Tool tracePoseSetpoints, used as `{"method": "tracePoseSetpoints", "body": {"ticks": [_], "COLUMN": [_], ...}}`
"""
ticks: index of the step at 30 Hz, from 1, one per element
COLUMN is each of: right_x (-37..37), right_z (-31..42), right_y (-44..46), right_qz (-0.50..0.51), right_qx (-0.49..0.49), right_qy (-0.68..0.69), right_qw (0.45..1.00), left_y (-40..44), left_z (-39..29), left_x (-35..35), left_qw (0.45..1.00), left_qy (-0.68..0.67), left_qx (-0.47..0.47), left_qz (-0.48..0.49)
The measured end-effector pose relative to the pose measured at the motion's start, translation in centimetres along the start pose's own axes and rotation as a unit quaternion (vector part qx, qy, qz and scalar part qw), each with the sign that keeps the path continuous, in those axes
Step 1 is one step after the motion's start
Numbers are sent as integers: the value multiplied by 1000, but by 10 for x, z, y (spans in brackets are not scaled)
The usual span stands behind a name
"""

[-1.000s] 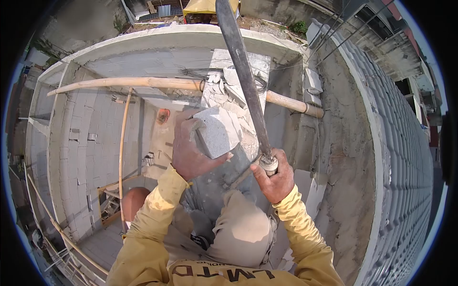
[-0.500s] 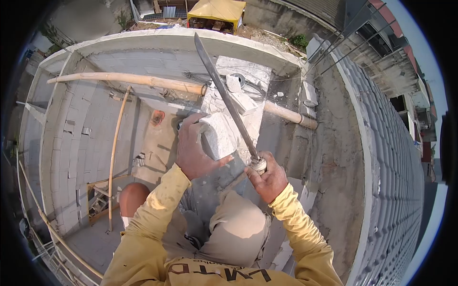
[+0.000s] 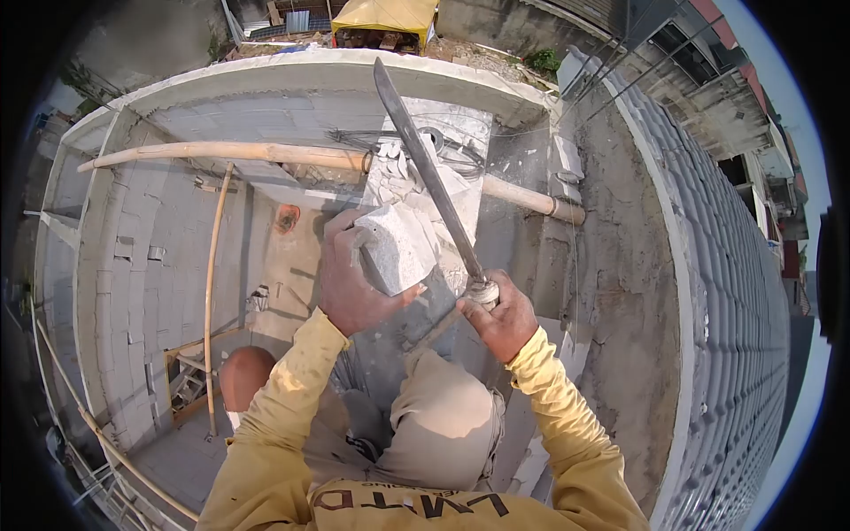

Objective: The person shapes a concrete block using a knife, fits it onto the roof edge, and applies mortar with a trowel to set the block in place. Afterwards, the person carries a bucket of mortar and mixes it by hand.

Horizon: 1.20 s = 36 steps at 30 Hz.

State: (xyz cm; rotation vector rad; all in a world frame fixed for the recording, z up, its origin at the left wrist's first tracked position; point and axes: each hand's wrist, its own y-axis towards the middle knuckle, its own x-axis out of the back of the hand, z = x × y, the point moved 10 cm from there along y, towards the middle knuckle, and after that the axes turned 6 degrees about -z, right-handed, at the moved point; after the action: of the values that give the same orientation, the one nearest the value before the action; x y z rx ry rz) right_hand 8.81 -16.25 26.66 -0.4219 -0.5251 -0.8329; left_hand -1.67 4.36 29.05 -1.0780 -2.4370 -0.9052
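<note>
My left hand point(image 3: 357, 281) is wrapped round the left and lower sides of a broken piece of white aerated concrete block point(image 3: 396, 247). My right hand point(image 3: 502, 317) grips the cloth-wrapped handle of a machete point(image 3: 428, 168). Its long dark blade points up and away, tilted to the left, just right of the block piece in this view. I cannot tell whether the blade touches the block. Behind the block, white chips and fragments point(image 3: 389, 173) lie on a pale board point(image 3: 478, 133).
A thick bamboo pole point(image 3: 257, 152) runs crosswise beside the board, and a coil of dark wire point(image 3: 465, 157) lies on it. Block walls point(image 3: 133, 265) drop away at left. A rough ledge point(image 3: 620, 354) and grey roof tiles point(image 3: 708, 283) are at right, with thin rods point(image 3: 646, 75) sticking out above.
The block piece now has a more angular outline, and more chips lie behind it on the board. The machete's tip has shifted slightly right. Both hands keep their holds.
</note>
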Motion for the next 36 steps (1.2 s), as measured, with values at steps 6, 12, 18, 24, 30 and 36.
{"method": "tracePoseSetpoints", "body": {"ticks": [6, 12, 18, 24, 30, 36], "right_x": [33, -35, 44, -52, -5, -45], "right_z": [57, -45, 66, -90, -9, -80], "right_y": [-6, 4, -3, 2, 12, 18], "right_qz": [-143, 23, -96, 47, -33, -43], "right_qx": [88, 0, 40, -43, -32, 0], "right_qy": [121, -60, 160, -57, 24, -50], "right_qw": [978, 998, 982, 996, 999, 998], "left_y": [8, -2, -1, 3, 5, 1], "left_z": [-13, -7, -2, -2, -17, -12], "left_x": [4, 2, 2, -1, 4, 0], "left_qw": [998, 999, 1000, 999, 997, 994], "left_qy": [27, 39, 16, 27, 47, 93], "left_qx": [-48, -23, -13, -34, -58, -64], "left_qz": [6, 30, -2, -3, -12, 7]}}
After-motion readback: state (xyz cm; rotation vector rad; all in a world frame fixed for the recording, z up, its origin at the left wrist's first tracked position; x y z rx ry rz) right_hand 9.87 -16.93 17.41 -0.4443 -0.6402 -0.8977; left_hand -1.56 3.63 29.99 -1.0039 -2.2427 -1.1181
